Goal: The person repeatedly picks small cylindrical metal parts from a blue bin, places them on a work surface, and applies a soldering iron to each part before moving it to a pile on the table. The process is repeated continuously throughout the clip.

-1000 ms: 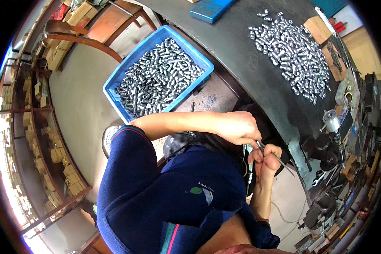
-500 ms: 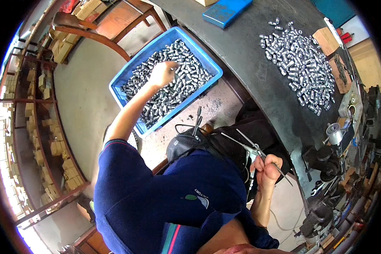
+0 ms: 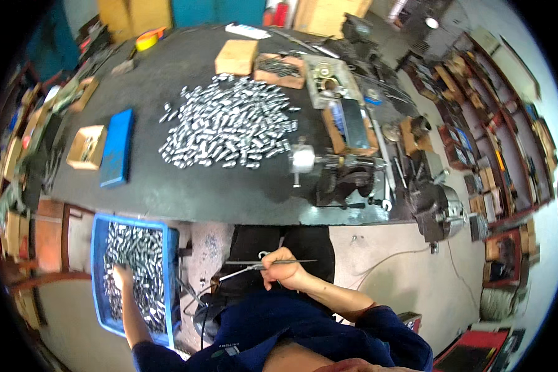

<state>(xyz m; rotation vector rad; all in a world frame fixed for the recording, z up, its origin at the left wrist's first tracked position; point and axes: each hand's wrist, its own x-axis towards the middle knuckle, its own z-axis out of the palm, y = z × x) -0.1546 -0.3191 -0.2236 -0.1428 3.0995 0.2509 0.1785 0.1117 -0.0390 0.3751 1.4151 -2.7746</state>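
Observation:
My left hand (image 3: pixel 121 278) reaches down into a blue plastic crate (image 3: pixel 171 260) at the left. Small shiny metal cylindrical fittings (image 3: pixel 136 242) fill it, and the hand is on them. Its fingers are blurred and point away, so their grip does not show. Over my lap, my right hand (image 3: pixel 282 271) is closed round thin metal rods (image 3: pixel 305 261) that stick out on both sides of the fist. One lies nearly level, while another slants down to the left. How they join inside the fist is hidden.
Beyond my lap stands a dark workbench (image 3: pixel 186 192) with a large pile of similar fittings (image 3: pixel 229 124). A flat blue case (image 3: pixel 116 149) and a small open box (image 3: pixel 85 147) lie left of it. A clamped metal device (image 3: pixel 347 177) and a bench vise (image 3: pixel 440 208) line the right.
My view has turned toward the bench, so the crate appears lower and farther left. My left hand is still in the crate; my right hand still grips the rods, which lie more level.

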